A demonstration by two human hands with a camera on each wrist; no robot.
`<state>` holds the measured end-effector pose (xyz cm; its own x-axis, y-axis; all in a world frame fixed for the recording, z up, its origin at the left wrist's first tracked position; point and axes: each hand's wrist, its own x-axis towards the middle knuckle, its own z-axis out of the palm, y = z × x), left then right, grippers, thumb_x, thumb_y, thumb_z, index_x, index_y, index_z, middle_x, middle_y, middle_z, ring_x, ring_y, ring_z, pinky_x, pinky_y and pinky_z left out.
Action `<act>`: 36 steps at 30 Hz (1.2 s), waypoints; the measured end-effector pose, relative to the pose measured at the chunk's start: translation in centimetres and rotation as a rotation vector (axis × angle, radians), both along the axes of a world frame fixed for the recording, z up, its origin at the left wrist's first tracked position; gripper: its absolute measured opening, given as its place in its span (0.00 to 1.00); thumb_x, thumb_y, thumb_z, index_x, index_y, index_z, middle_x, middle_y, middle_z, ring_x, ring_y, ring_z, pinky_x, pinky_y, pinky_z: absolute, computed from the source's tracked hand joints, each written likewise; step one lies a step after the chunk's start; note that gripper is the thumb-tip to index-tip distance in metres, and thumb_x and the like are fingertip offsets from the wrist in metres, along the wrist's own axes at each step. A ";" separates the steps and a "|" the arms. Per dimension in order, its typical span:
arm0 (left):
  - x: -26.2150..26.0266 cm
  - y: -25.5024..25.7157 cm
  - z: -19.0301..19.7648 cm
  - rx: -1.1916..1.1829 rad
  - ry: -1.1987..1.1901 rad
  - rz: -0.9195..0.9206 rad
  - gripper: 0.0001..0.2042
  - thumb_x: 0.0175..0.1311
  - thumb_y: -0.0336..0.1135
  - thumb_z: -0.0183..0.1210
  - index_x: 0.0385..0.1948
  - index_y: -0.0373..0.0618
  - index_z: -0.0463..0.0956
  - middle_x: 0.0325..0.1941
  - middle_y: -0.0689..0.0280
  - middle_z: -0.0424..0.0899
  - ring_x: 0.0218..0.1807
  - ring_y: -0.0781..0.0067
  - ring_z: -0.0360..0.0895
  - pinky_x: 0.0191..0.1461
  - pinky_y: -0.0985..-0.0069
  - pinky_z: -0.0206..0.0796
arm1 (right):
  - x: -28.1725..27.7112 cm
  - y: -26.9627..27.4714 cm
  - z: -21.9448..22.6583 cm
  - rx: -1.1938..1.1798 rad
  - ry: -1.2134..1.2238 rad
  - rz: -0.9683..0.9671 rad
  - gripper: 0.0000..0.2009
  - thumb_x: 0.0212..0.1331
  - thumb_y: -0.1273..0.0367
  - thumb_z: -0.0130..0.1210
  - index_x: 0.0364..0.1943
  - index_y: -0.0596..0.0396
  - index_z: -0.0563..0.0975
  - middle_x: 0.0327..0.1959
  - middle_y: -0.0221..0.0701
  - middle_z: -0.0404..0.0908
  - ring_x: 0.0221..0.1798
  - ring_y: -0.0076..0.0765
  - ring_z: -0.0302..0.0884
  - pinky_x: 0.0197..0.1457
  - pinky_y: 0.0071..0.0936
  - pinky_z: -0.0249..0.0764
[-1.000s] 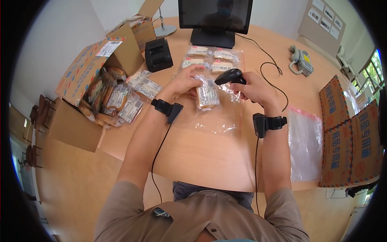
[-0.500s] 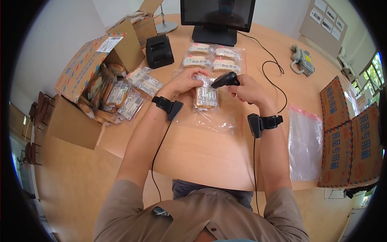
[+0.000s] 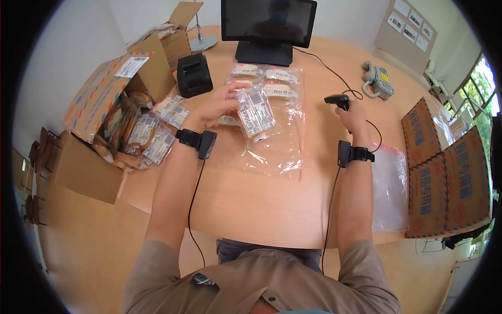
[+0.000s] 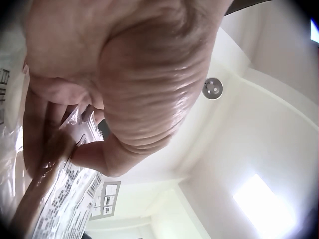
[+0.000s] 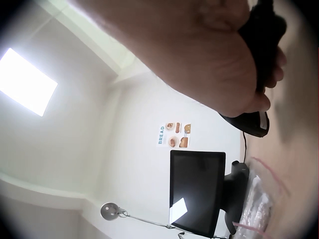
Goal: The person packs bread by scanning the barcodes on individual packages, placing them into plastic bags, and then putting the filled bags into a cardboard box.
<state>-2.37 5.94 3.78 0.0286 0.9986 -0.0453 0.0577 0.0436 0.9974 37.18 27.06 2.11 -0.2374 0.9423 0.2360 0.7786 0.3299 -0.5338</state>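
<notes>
The left hand [image 3: 217, 107] pinches a wrapped bread pack [image 3: 255, 114] by its upper end, tilted above a clear plastic bag [image 3: 285, 149]. Well apart, the right hand [image 3: 353, 116] grips a black scanner [image 3: 337, 100]. Beyond the left hand, more packs [image 3: 278, 90] lie in rows.

1 monitor [image 3: 268, 21], 1 telephone [image 3: 378, 80], 1 scanner [image 3: 338, 100], 2 hands [image 3: 215, 107] [image 3: 354, 116], 2 wrist cameras [image 3: 207, 145] [image 3: 344, 153].

L hand [image 4: 134, 79] pinches printed clear-wrap pkg [image 4: 62, 201].
</notes>
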 end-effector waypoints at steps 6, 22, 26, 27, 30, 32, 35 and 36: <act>-0.1 -0.3 1.2 0.173 -0.088 -0.090 0.18 0.70 0.24 0.63 0.61 0.40 0.81 0.57 0.64 0.87 0.58 0.70 0.87 0.62 0.67 0.82 | 0.7 1.2 -2.0 -0.004 -0.103 -0.091 0.20 0.56 0.59 0.73 0.45 0.62 0.89 0.42 0.50 0.92 0.47 0.54 0.91 0.54 0.45 0.84; 6.1 0.3 2.1 0.499 -0.276 -0.144 0.09 0.67 0.25 0.72 0.27 0.42 0.82 0.50 0.63 0.83 0.49 0.74 0.82 0.51 0.79 0.77 | -5.0 -9.5 8.8 -0.418 0.647 0.407 0.29 0.70 0.51 0.69 0.63 0.61 0.84 0.53 0.37 0.89 0.54 0.32 0.86 0.54 0.33 0.84; 8.7 0.3 1.3 0.386 -0.186 -0.080 0.10 0.70 0.25 0.70 0.25 0.42 0.83 0.44 0.69 0.83 0.47 0.77 0.81 0.50 0.79 0.74 | -5.8 -10.7 7.9 -0.674 0.550 0.751 0.25 0.68 0.57 0.72 0.60 0.62 0.86 0.48 0.30 0.91 0.47 0.22 0.86 0.49 0.24 0.80; 8.7 0.7 0.2 0.384 -0.166 -0.153 0.01 0.72 0.25 0.67 0.37 0.41 0.84 0.45 0.68 0.82 0.48 0.78 0.81 0.52 0.78 0.73 | -5.8 -10.8 7.6 -0.676 0.483 0.782 0.23 0.68 0.60 0.73 0.59 0.62 0.87 0.46 0.29 0.92 0.44 0.21 0.86 0.47 0.22 0.79; 13.5 -1.2 2.8 0.322 -0.297 0.010 0.11 0.73 0.25 0.64 0.53 0.42 0.80 0.43 0.68 0.83 0.47 0.79 0.82 0.51 0.78 0.73 | -3.5 -10.6 7.5 -0.646 0.429 0.700 0.18 0.66 0.64 0.74 0.54 0.63 0.89 0.42 0.28 0.92 0.41 0.19 0.85 0.46 0.20 0.78; 12.6 -1.0 1.3 0.249 -0.149 -0.005 0.22 0.72 0.29 0.64 0.66 0.42 0.71 0.39 0.66 0.83 0.45 0.77 0.83 0.47 0.75 0.76 | -1.1 -9.5 6.5 -0.675 0.459 0.666 0.19 0.65 0.67 0.72 0.57 0.64 0.88 0.43 0.28 0.91 0.41 0.21 0.86 0.46 0.21 0.79; 13.8 -0.9 0.1 0.091 0.749 -0.081 0.25 0.66 0.49 0.72 0.54 0.36 0.83 0.35 0.55 0.87 0.38 0.57 0.88 0.43 0.61 0.79 | 1.5 -8.4 4.4 -0.664 0.604 0.506 0.30 0.64 0.70 0.71 0.70 0.65 0.79 0.44 0.29 0.90 0.41 0.24 0.87 0.46 0.22 0.80; 14.8 -1.3 -0.1 0.089 0.740 -0.079 0.25 0.66 0.49 0.72 0.54 0.36 0.83 0.35 0.55 0.87 0.38 0.57 0.88 0.43 0.61 0.79 | 2.0 -8.6 3.8 -0.634 0.646 0.417 0.34 0.63 0.71 0.70 0.74 0.64 0.73 0.45 0.30 0.89 0.41 0.25 0.87 0.45 0.24 0.81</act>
<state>12.39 4.62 3.66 0.0939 0.9956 -0.0002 0.7148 -0.0673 0.6961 39.16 18.45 5.88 -0.5818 0.8092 -0.0816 0.1634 0.0181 -0.9864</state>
